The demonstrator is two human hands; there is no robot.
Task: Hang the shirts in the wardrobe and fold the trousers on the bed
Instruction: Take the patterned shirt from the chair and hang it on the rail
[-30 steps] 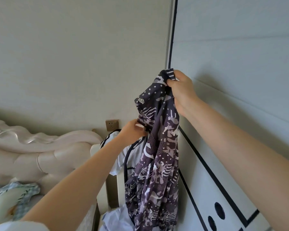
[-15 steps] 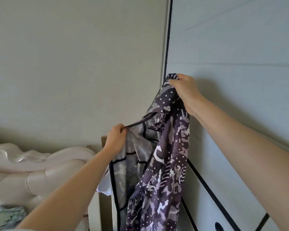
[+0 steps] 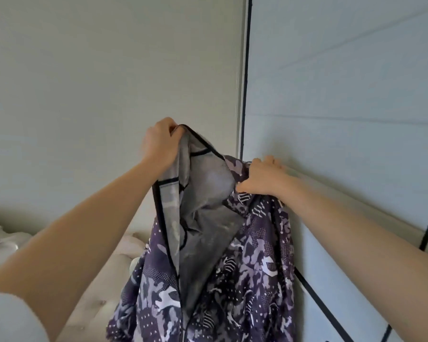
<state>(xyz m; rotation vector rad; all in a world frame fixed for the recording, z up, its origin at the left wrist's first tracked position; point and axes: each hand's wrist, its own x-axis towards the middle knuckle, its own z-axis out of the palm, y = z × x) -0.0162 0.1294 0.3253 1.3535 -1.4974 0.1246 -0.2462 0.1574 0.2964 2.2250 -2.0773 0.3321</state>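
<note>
A dark purple shirt [image 3: 252,272] with a white camouflage print hangs in the air in front of me, spread open so its grey inside and black-trimmed edge show. My left hand [image 3: 158,144] grips the black-trimmed edge at the top left, raised higher than the other hand. My right hand [image 3: 262,178] grips the printed cloth at the top right, close to the wardrobe door [image 3: 344,119]. The shirt's lower part drops out of view at the bottom.
The pale wardrobe door with black lines fills the right side, shut. A plain wall [image 3: 97,82] is behind the shirt on the left. A white padded headboard [image 3: 101,287] shows low down behind my left arm.
My left hand has risen with the black-trimmed edge, pulling the shirt open. My right hand has dropped a little. The view has tilted upward, hiding the bed and clothes below.
</note>
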